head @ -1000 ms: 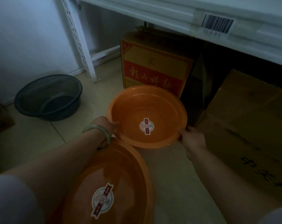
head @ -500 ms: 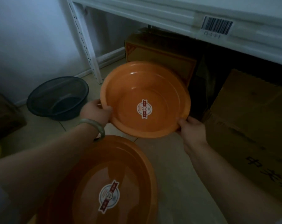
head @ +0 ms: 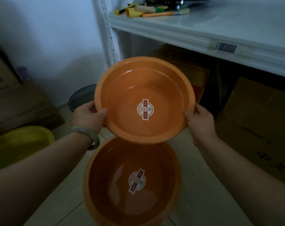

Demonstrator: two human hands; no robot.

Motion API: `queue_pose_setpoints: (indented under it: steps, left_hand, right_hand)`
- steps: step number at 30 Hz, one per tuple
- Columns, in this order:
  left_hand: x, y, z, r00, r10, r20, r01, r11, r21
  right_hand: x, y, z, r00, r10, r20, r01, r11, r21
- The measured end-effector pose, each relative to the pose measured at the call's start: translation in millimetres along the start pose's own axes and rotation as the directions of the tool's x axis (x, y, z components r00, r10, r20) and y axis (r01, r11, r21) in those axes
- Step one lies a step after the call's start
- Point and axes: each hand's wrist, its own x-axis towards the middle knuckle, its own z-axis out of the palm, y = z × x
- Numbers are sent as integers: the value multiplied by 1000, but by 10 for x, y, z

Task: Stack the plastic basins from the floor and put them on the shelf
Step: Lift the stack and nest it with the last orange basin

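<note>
1. Head cam, left side: a yellow plastic basin [head: 21, 141] and a dark round basin [head: 80, 97] sit unstacked on the floor.
2. Left hand [head: 88, 118] and right hand [head: 199, 121] have fingers curled tight on the rim of the upper orange plastic basin [head: 145, 98], held above a second orange basin [head: 132, 181].
3. The white metal shelf [head: 203, 28] holds no basins, so it's early days.
4. Compared with a second ago, the held basin is off the floor and much higher.

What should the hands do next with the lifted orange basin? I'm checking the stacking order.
Probably lower it into the second orange basin right below. Both the left hand and the right hand hold the lifted orange basin by its rim, upright and nearly over the lower one. A yellow basin and a dark basin remain unstacked on the floor.
</note>
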Motion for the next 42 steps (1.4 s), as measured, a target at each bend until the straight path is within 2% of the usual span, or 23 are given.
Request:
queue_pose_setpoints:
  steps: [6, 12, 16, 20, 24, 29, 42]
  left_hand:
    - [-293, -177, -500, 998, -13, 60, 7, 995, 98]
    - [-522, -543, -756, 977, -117, 181, 69, 965, 252]
    - [-589, -738, -788, 960, -203, 194, 136, 940, 312]
    - [-596, -901, -799, 956, -218, 195, 119, 899, 422]
    - [-601, -1041, -760, 955, -215, 202, 92, 868, 488]
    - [-621, -1168, -615, 946, -239, 218, 101, 859, 503]
    - [-568, -1407, -546, 898, -361, 251, 189, 833, 520]
  right_hand:
    - [-322, -94, -134, 998, 39, 56, -24, 971, -237]
    - [-645, 109, -172, 987, 128, 98, -69, 884, -462]
    - [-770, 261, -114, 985, 93, 143, 2, 832, -555]
    - [-810, 449, -61, 978, 74, 194, 67, 772, -632]
    - [-818, 618, -15, 973, 64, 224, 110, 721, -684]
    - [-792, 797, 2, 972, 96, 213, 89, 687, -721]
    - [-794, 951, 49, 971, 67, 228, 122, 682, -721]
